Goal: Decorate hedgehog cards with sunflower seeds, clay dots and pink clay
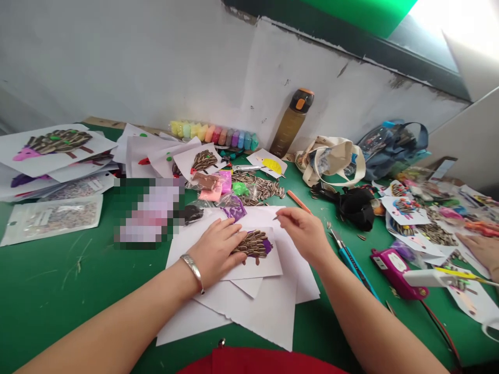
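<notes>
My left hand (220,246), with a silver bracelet at its wrist, rests with fingers spread on a white card. On that card is a hedgehog picture (257,245) of striped sunflower seeds with a purple clay head and small brown feet. My fingers cover its left part. To the right, my right hand (298,228) is raised, thumb and fingertips pinching a small, dark, pointed sunflower seed (275,218). White paper sheets (265,306) lie beneath the card. Beyond them lie a heap of sunflower seeds (268,188) and bags of coloured clay (210,184).
A blue craft knife (354,262) and an orange stick (298,201) lie near my right arm. Further right are a magenta device (399,272) with a cable and another person's hand (477,249). A tall bottle (292,122) stands by the wall. Finished hedgehog cards (58,150) are stacked left.
</notes>
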The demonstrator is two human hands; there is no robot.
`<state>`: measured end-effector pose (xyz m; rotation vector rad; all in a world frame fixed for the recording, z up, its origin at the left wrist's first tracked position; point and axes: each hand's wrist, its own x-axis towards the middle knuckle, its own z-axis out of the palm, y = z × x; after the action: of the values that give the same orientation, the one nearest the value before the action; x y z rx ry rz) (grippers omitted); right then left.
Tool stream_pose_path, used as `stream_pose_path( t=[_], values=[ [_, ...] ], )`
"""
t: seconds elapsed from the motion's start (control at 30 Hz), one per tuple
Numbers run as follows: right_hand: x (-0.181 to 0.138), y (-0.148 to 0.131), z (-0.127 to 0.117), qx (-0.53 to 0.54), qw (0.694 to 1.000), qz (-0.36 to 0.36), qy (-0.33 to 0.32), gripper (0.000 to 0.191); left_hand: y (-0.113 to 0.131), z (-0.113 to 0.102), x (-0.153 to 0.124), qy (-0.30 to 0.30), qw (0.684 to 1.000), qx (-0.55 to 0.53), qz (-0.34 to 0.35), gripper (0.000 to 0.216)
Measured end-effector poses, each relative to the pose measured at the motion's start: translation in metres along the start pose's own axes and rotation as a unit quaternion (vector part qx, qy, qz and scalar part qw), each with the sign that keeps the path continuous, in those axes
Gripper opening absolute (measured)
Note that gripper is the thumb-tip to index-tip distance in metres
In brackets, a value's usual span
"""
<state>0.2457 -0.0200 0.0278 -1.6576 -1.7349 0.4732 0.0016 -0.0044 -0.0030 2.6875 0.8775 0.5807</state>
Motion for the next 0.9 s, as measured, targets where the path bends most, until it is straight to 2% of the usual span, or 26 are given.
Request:
stream_pose_path(
  t=[0.07,0.13,0.33,0.67,0.9],
  values=[
    [-0.018,-0.001,0.003,0.049,0.997,0.048,-0.029,0.011,0.0,0.0,0.0,-0.001,1.0,0.0,0.0,0.036],
    [-0.029,-0.001,0.009,0.066,0.995,0.059,-0.049,0.011,-0.001,0.0,0.0,-0.004,1.0,0.002,0.002,0.036],
    [-0.031,0.002,0.018,0.055,0.996,0.031,-0.065,0.009,-0.002,0.001,-0.001,-0.011,1.0,0.012,-0.002,0.038],
    [-0.03,0.004,0.017,-0.062,0.994,-0.039,-0.081,0.012,-0.002,0.0,0.002,-0.018,1.0,0.008,0.002,0.039],
    [-0.031,0.007,0.019,-0.053,0.992,-0.051,-0.099,0.012,-0.002,0.001,0.0,-0.023,1.0,0.008,-0.008,0.039]
  ],
)
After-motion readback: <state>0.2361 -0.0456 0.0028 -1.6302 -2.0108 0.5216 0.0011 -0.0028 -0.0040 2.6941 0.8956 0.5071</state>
